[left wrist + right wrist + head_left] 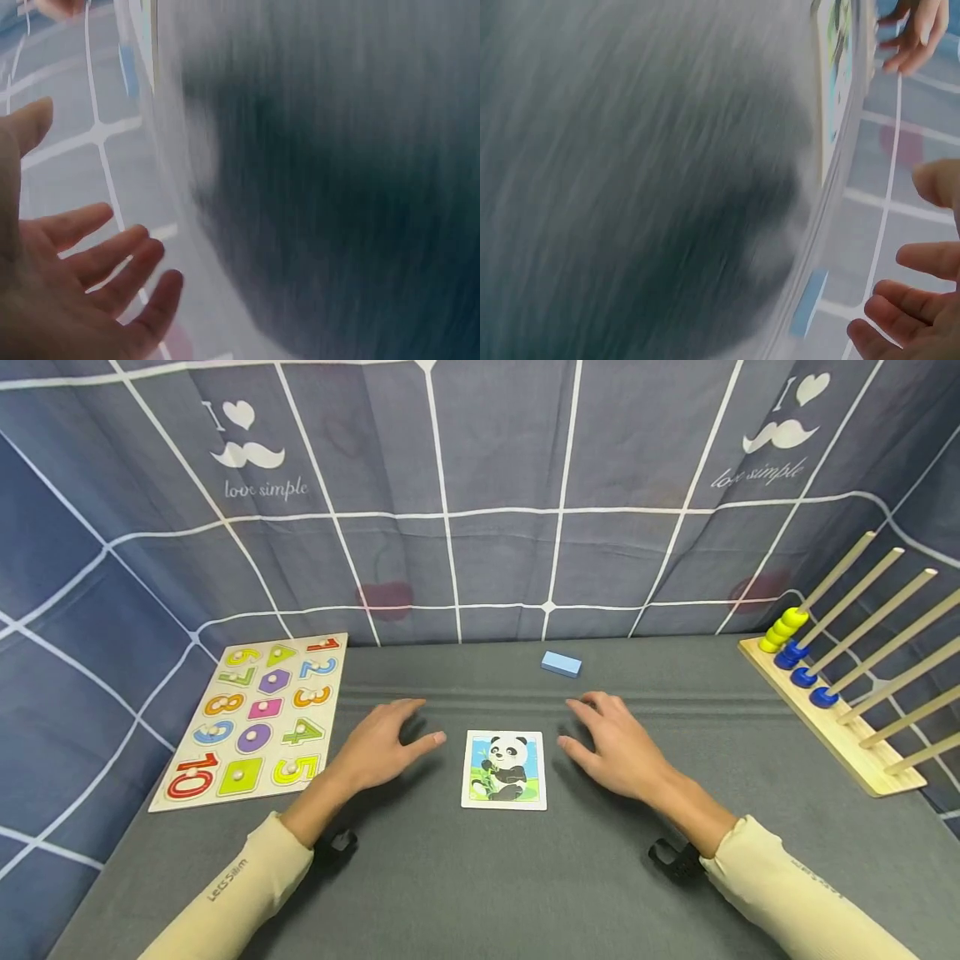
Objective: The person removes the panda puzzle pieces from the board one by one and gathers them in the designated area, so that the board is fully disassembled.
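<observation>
A square panda picture puzzle [504, 770] in a pale frame lies flat on the grey table, between the two hands. To its left is my left hand [386, 743], held over the table with fingers relaxed and apart and nothing in them. My right hand [618, 743] mirrors it on the other side, thumb and fingers spread toward the puzzle, also holding nothing. In the left wrist view the left fingers [124, 259] are loosely extended. The right wrist view shows the right fingers [907, 307] likewise, with the puzzle's edge [832, 90] beyond.
A small light-blue block [561, 664] lies behind the puzzle. At the left is a wooden number-and-shape board [251, 718] with knobbed pieces. A wooden bead rack [847, 727] with upright rods stands at the right. A dark gridded curtain [495, 468] hangs behind the table.
</observation>
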`<state>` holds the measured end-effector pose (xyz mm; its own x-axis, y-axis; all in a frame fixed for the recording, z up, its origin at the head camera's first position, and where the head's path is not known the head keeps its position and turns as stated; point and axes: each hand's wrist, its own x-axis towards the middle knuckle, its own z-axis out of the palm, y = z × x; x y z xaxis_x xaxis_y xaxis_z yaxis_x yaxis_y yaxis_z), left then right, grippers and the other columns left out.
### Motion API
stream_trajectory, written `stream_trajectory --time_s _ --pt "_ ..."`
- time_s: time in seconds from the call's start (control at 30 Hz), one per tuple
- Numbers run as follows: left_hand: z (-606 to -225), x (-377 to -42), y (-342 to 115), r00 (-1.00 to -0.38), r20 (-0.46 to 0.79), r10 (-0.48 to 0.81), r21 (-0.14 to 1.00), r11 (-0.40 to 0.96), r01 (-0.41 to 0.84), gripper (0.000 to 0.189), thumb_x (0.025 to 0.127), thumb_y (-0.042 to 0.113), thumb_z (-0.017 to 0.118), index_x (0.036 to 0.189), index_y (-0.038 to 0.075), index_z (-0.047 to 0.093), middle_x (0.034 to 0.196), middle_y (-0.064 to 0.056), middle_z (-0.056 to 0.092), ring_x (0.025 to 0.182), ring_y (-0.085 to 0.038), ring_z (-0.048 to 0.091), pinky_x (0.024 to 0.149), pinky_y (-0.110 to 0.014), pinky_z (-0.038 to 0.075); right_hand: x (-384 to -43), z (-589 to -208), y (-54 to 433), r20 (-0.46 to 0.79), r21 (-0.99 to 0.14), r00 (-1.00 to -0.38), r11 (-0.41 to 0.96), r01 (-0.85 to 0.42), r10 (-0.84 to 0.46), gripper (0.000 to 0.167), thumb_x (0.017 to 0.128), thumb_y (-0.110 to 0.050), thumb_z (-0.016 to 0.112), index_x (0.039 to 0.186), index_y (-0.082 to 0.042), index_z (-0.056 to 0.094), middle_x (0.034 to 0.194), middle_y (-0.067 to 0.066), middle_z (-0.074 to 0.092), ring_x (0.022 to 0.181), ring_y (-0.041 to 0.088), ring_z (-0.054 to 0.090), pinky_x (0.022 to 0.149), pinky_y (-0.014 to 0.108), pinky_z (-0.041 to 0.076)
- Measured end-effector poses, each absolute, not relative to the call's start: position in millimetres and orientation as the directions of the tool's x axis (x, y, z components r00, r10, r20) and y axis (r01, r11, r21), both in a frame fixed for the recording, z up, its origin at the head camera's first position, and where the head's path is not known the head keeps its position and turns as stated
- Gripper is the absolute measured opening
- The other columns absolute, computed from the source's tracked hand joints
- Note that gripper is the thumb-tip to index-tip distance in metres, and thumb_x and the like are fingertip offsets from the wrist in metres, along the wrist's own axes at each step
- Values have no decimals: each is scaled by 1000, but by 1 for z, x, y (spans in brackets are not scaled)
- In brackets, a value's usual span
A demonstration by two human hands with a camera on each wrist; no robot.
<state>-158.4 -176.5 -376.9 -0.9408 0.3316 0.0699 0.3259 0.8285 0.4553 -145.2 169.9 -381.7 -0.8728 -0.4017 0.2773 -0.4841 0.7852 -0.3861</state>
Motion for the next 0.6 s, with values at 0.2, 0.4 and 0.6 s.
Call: stream_trajectory --time_s 0.2,0.4,0.6 --pt "-385 -136 -151 -917 49 396 603 720 344 67 87 48 72 139 8 57 127 -8 61 107 -24 57 86 -45 46 -140 -380 138 286 -551 -869 672 -494 -404 38 95 -24 66 125 0 65 116 11 62 102 29 59 86 47 46" --pt "-392 -119 -138 -891 10 455 710 624 326 56 88 31 76 136 7 59 113 -6 62 64 -9 52 55 -28 44 -142 -385 117 237 -673 -868 570 -471 -437 38 95 -21 67 127 -1 63 106 11 64 84 23 59 74 37 46" --pt "-399 -111 -131 -898 27 440 689 643 335 50 85 14 80 131 4 62 132 -10 58 55 -4 47 55 -26 44 -151 -395 100 213 -700 -865 547 -460 -454 34 94 -20 68 122 -1 67 104 8 65 86 17 59 74 34 48"
